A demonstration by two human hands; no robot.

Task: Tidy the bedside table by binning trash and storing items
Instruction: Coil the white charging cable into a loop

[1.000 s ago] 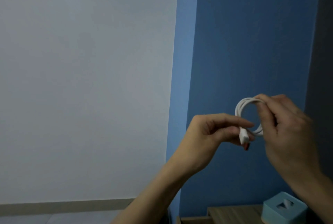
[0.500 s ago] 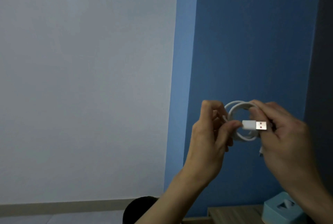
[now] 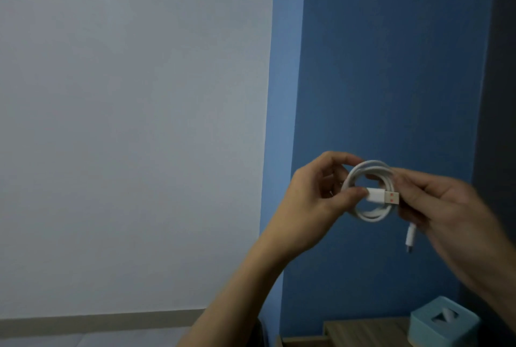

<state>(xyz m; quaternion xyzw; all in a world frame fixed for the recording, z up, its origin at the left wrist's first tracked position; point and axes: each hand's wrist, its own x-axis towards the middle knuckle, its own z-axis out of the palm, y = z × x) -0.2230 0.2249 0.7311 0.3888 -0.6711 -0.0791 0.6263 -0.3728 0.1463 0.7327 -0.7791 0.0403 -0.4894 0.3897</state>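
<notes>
A white USB cable is wound into a small coil and held up in the air in front of the blue wall. My left hand pinches the white USB plug with its thumb, the metal end with orange contacts pointing right. My right hand grips the coil's right side. The cable's other small connector hangs loose below my right hand. The bedside table, of light wood, shows only at the bottom edge.
A light blue tissue box stands on the wooden table at the bottom right. A white wall fills the left half, with a grey skirting strip low down. A dark panel runs along the right edge.
The coil has turned from edge-on to face me. My left thumb has brought the USB plug across the coil, and both hands have shifted slightly down and left.
</notes>
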